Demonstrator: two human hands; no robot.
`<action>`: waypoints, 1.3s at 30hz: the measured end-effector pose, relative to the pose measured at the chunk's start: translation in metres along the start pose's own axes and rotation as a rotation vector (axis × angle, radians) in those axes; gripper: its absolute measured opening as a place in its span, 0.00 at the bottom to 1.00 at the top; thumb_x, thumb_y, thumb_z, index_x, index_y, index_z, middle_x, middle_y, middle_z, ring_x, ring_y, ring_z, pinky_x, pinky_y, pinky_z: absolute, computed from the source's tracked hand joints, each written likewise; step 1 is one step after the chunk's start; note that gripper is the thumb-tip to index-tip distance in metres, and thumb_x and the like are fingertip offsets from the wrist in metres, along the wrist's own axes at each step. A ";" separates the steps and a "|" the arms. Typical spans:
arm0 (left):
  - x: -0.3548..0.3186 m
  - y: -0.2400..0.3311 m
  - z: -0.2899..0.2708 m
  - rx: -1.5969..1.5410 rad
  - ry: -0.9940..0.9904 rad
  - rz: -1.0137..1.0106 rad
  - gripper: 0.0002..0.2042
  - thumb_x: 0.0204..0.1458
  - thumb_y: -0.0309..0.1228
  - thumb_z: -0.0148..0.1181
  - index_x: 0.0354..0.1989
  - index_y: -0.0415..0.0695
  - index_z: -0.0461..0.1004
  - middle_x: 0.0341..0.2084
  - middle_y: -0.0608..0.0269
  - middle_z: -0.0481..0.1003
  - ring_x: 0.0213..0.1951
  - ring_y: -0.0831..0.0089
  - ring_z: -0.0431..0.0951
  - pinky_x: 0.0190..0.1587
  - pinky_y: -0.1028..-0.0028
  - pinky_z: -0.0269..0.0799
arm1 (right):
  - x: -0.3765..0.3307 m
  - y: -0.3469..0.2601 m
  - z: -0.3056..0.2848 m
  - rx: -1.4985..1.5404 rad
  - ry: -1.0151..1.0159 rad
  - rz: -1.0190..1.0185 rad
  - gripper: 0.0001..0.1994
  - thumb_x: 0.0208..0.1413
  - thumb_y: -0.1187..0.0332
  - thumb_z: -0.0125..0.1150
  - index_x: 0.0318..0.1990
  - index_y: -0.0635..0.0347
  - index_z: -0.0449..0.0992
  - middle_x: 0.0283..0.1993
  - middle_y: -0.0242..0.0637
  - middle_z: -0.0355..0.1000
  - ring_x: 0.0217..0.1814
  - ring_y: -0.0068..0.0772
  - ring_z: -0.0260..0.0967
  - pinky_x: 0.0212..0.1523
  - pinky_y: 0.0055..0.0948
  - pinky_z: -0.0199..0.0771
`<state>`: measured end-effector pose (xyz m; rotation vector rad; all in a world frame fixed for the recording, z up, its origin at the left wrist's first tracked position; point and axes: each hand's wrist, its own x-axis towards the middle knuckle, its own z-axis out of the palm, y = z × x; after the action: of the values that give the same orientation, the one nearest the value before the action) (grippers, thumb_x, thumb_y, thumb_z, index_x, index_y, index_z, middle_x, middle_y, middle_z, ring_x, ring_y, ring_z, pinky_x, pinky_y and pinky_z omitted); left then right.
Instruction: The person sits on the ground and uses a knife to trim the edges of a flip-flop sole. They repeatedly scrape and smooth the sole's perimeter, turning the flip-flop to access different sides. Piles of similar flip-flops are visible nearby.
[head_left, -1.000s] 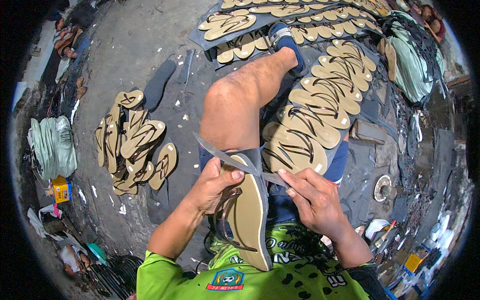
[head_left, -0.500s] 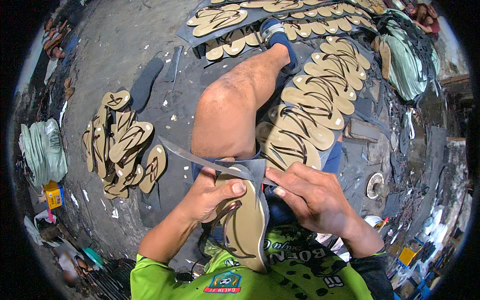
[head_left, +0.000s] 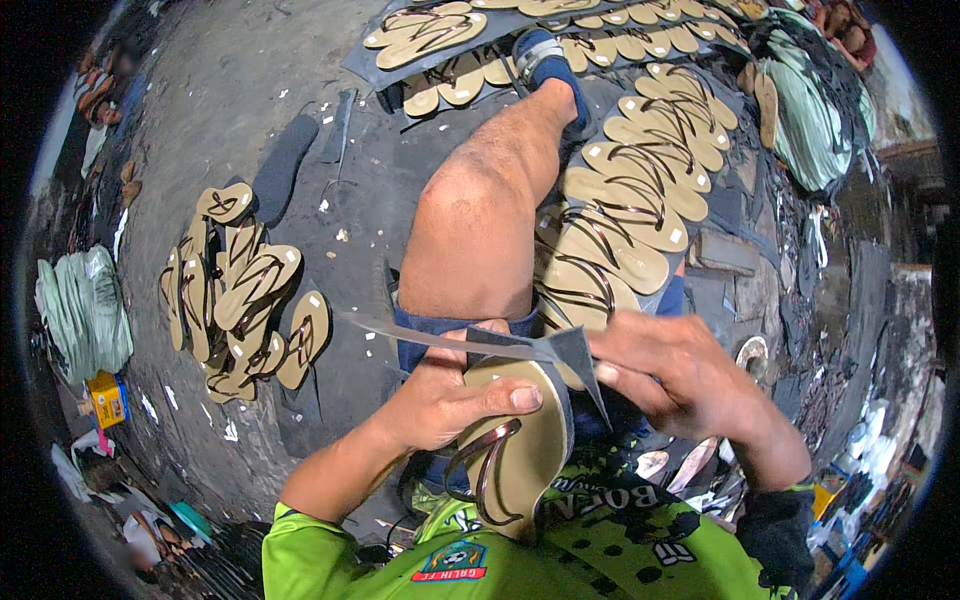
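My left hand [head_left: 445, 398] grips a beige flip-flop [head_left: 535, 440] with dark brown straps, thumb pressed on its footbed. The flip-flop stands close to my shirt, toe end away from me. At its toe, a flap of dark grey sole sheet [head_left: 577, 362] sticks out beyond the footbed's edge. My right hand [head_left: 685, 365] is closed around the end of a long thin knife [head_left: 420, 340]; the grip is hidden by the fingers. The blade lies crosswise at the toe, its tip pointing left past my left hand.
Left on the floor is a heap of beige flip-flops [head_left: 240, 290] beside a dark sole [head_left: 285, 168]. Overlapping flip-flops [head_left: 630, 210] line up right of my bent leg [head_left: 475, 230], with further rows [head_left: 590, 48] ahead. Green sacks [head_left: 85, 310] and a brick-like block [head_left: 725, 252] lie around.
My right hand has moved right and slightly down with the knife. The dark flap now stands away from the flip-flop's toe edge. My left hand and the flip-flop have shifted a little right.
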<state>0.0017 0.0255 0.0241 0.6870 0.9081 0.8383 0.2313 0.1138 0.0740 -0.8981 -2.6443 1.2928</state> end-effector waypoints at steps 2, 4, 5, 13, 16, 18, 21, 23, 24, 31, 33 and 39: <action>0.005 0.009 0.017 0.043 0.029 -0.011 0.14 0.50 0.35 0.66 0.37 0.40 0.72 0.28 0.68 0.73 0.31 0.82 0.70 0.32 0.79 0.67 | 0.018 0.000 -0.003 -0.037 0.012 -0.065 0.17 0.57 0.68 0.53 0.55 0.51 0.71 0.31 0.39 0.68 0.33 0.45 0.70 0.29 0.40 0.70; 0.008 0.011 0.018 0.033 -0.041 -0.070 0.14 0.50 0.35 0.66 0.38 0.40 0.73 0.28 0.69 0.74 0.31 0.83 0.72 0.33 0.80 0.69 | 0.027 0.005 0.003 -0.081 0.067 -0.108 0.17 0.57 0.69 0.52 0.55 0.51 0.72 0.32 0.40 0.68 0.35 0.46 0.70 0.31 0.40 0.70; 0.007 0.011 0.017 -0.003 -0.035 -0.051 0.14 0.50 0.35 0.66 0.38 0.40 0.73 0.28 0.69 0.75 0.30 0.84 0.72 0.32 0.81 0.69 | 0.027 0.011 0.009 -0.039 0.167 -0.118 0.17 0.60 0.67 0.49 0.55 0.56 0.71 0.34 0.41 0.71 0.35 0.41 0.72 0.34 0.37 0.71; -0.037 0.039 -0.021 -0.195 0.894 0.634 0.13 0.54 0.38 0.59 0.41 0.41 0.73 0.34 0.63 0.77 0.34 0.76 0.77 0.40 0.75 0.76 | -0.016 0.021 0.037 1.147 0.507 0.313 0.22 0.66 0.56 0.41 0.59 0.61 0.67 0.34 0.32 0.70 0.29 0.18 0.65 0.31 0.17 0.65; -0.049 0.015 -0.038 -0.320 0.826 0.716 0.14 0.56 0.34 0.57 0.48 0.43 0.70 0.45 0.63 0.75 0.47 0.74 0.75 0.52 0.69 0.73 | -0.035 0.014 0.064 1.011 0.748 0.228 0.20 0.65 0.60 0.44 0.59 0.63 0.67 0.34 0.33 0.69 0.29 0.23 0.66 0.31 0.21 0.67; -0.040 -0.015 -0.010 -0.477 0.644 0.662 0.14 0.54 0.32 0.60 0.48 0.43 0.71 0.45 0.64 0.76 0.48 0.75 0.76 0.52 0.72 0.74 | -0.047 0.005 0.086 0.727 0.756 0.192 0.19 0.63 0.65 0.49 0.58 0.63 0.67 0.34 0.36 0.69 0.29 0.29 0.67 0.32 0.24 0.68; -0.010 -0.008 0.035 -0.760 0.479 0.531 0.11 0.54 0.30 0.60 0.45 0.44 0.72 0.41 0.67 0.78 0.42 0.77 0.78 0.48 0.77 0.78 | -0.056 -0.003 0.102 0.219 0.795 -0.092 0.22 0.50 0.77 0.59 0.56 0.58 0.71 0.35 0.45 0.69 0.30 0.41 0.69 0.32 0.33 0.70; 0.003 -0.009 0.056 -0.856 0.465 0.497 0.14 0.54 0.38 0.61 0.46 0.47 0.72 0.40 0.71 0.77 0.40 0.78 0.78 0.46 0.77 0.78 | -0.060 0.001 0.113 0.069 0.858 -0.038 0.24 0.46 0.77 0.63 0.54 0.55 0.72 0.35 0.43 0.69 0.30 0.41 0.69 0.30 0.34 0.70; 0.006 -0.008 0.063 -0.893 0.408 0.475 0.14 0.55 0.39 0.60 0.45 0.48 0.73 0.39 0.71 0.77 0.40 0.78 0.78 0.48 0.77 0.76 | -0.062 0.003 0.116 0.005 0.866 0.011 0.25 0.44 0.77 0.64 0.54 0.54 0.72 0.35 0.42 0.69 0.30 0.41 0.69 0.30 0.34 0.70; 0.021 0.007 0.086 -0.877 0.445 0.440 0.11 0.55 0.41 0.59 0.41 0.49 0.73 0.34 0.70 0.77 0.37 0.80 0.77 0.45 0.72 0.74 | -0.080 0.013 0.136 -0.103 0.884 0.028 0.27 0.41 0.76 0.66 0.54 0.51 0.72 0.35 0.41 0.69 0.31 0.42 0.69 0.30 0.36 0.69; 0.020 0.001 0.086 -0.871 0.447 0.455 0.12 0.56 0.40 0.59 0.43 0.48 0.73 0.37 0.70 0.77 0.40 0.79 0.77 0.49 0.71 0.73 | -0.078 0.014 0.132 -0.148 0.892 0.051 0.27 0.41 0.76 0.66 0.54 0.51 0.72 0.35 0.41 0.69 0.31 0.42 0.69 0.30 0.36 0.69; 0.013 -0.028 0.085 -0.782 0.415 0.466 0.17 0.57 0.37 0.56 0.53 0.44 0.67 0.46 0.67 0.75 0.49 0.77 0.74 0.56 0.72 0.69 | -0.062 -0.007 0.092 -0.025 0.782 0.105 0.25 0.46 0.75 0.64 0.55 0.52 0.73 0.33 0.39 0.68 0.30 0.40 0.69 0.31 0.37 0.70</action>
<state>0.0904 0.0094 0.0355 0.0196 0.6964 1.6741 0.2516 0.0124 0.0317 -1.2370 -2.0143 0.6997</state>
